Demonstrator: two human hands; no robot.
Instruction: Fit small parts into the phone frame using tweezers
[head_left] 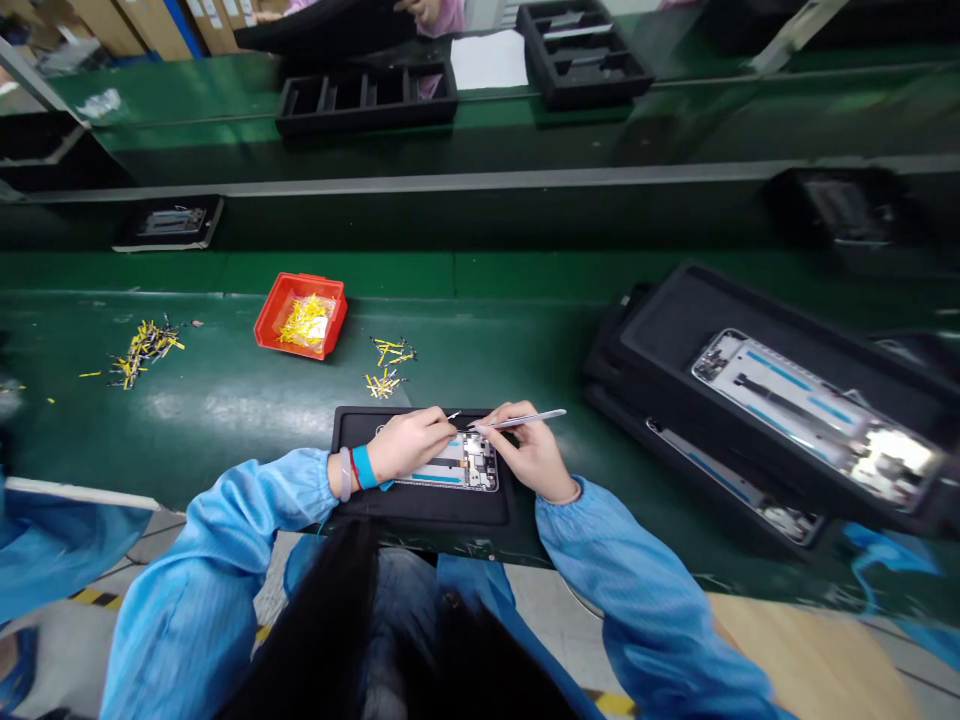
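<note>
The right hand [534, 458] is gripping metal tweezers [517, 421] over a phone frame [469, 465] lying in a black tray [420, 505] at the counter's near edge. The left hand [409, 443] is pinching a tiny part above it. A red bin [271, 315] is holding yellow pieces [305, 322].

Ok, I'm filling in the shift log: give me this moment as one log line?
left hand: steadies phone frame | right hand: holds tweezers, tips over frame | frame in black tray | red bin behind

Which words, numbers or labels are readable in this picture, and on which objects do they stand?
No text can be read.
Phone frame under both hands: blue strips, no legible marking.
Phone frame in the right tray: blurred.
Cardboard boxes at the top left: no print legible.
</note>
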